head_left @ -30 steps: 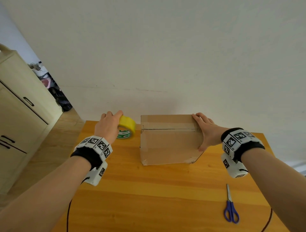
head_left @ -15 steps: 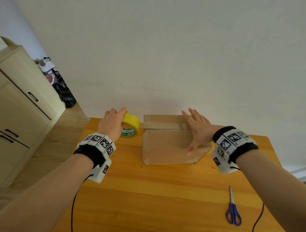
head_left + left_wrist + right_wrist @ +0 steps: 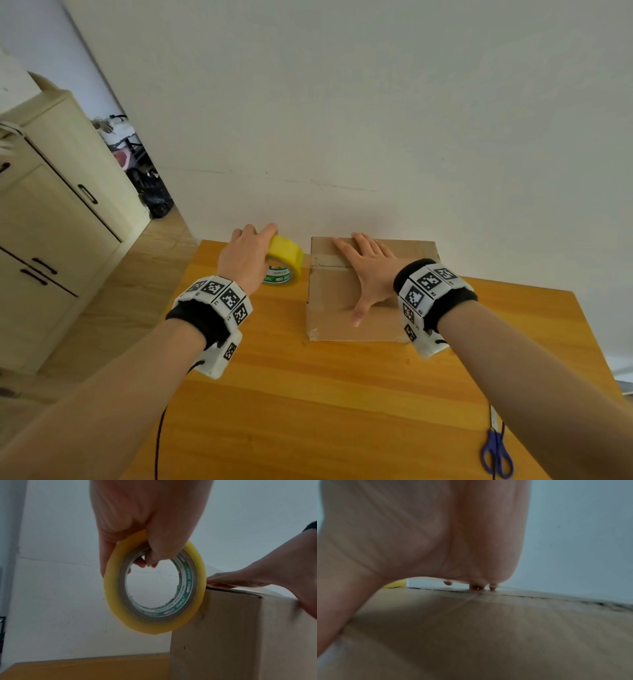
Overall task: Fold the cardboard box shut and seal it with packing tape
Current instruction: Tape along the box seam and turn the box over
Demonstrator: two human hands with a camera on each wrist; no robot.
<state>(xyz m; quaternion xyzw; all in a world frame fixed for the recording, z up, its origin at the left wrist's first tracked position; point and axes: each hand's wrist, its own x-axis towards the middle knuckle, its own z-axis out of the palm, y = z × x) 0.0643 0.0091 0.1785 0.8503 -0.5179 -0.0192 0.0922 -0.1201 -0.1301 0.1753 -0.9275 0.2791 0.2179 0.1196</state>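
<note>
A closed brown cardboard box [image 3: 335, 308] [image 3: 231, 635] [image 3: 488, 628] stands at the far side of the wooden table [image 3: 308, 411], with a strip of clear tape along its top seam. My left hand [image 3: 245, 255] [image 3: 147, 524] grips a yellowish tape roll [image 3: 286, 258] [image 3: 154, 586] upright, its rim against the box's upper left edge. My right hand [image 3: 368, 267] [image 3: 436, 534] lies flat on the box top. Its straight fingers press the tape over the seam, and the thumb points toward me.
Blue-handled scissors [image 3: 496, 452] lie at the table's near right edge. A cream cabinet [image 3: 44, 219] stands on the left, with dark clutter [image 3: 144, 171] in the corner behind it. A white wall runs right behind the box.
My right hand slid left along the box top, from the right edge to the middle left over the seam. The left hand with the roll stayed beside the box's left edge.
</note>
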